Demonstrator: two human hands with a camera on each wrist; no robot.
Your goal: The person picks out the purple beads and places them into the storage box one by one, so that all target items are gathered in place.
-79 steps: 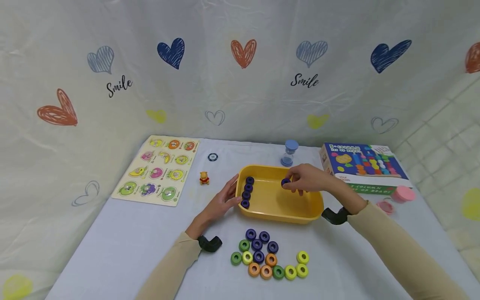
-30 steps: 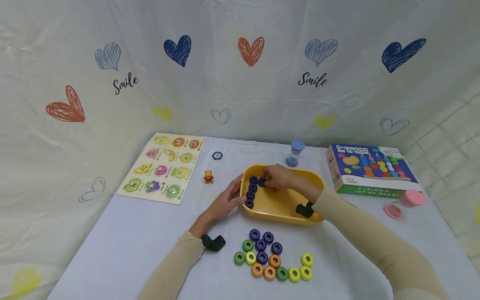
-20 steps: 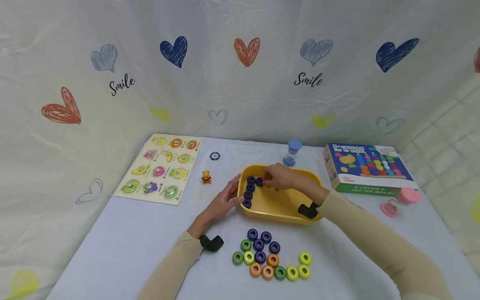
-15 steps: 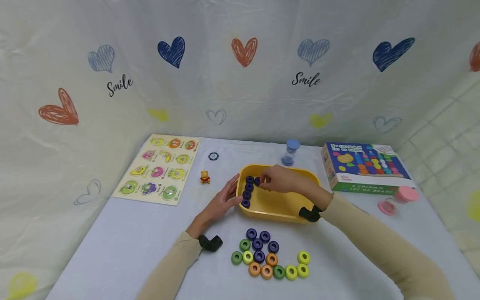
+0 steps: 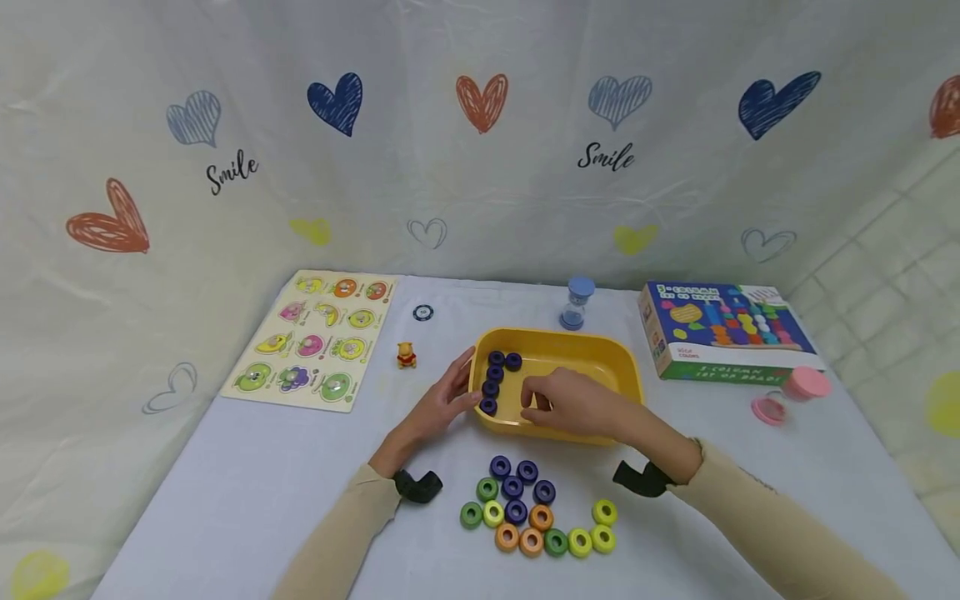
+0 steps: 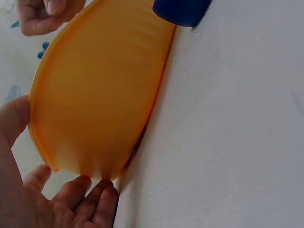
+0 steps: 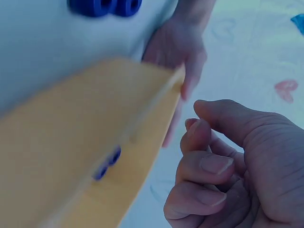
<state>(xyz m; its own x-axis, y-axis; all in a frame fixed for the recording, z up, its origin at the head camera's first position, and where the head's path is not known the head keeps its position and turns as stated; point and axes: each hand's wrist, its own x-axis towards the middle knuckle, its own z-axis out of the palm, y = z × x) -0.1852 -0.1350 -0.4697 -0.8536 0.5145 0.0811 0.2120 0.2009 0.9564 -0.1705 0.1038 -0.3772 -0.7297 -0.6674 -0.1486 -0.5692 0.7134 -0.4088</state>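
Note:
A yellow tray (image 5: 555, 425) stands mid-table in the head view. My left hand (image 5: 442, 402) holds its left end, thumb at the rim and fingertips against the outer wall, as the left wrist view shows. Several dark blue ring beads (image 5: 491, 389) line the tray's left side, and another blue bead (image 5: 513, 361) sits beside the farthest one. Over the tray's front half is my right hand (image 5: 566, 403), fingers loosely curled. In the right wrist view, that hand (image 7: 228, 161) has nothing between thumb and index finger.
Loose blue, green, orange and yellow ring beads (image 5: 515, 511) lie in front of the tray. Behind it stands a blue sand timer (image 5: 575, 304). A bead-set box (image 5: 727, 333) and pink timer (image 5: 787, 395) are right; a fruit puzzle board (image 5: 311, 342), bear figure (image 5: 406, 356) and chip (image 5: 423, 312) left.
My right hand carried a blue bead left across the tray, set it beside the far end of the row and let go. It then drew back toward the front. The left hand stayed put.

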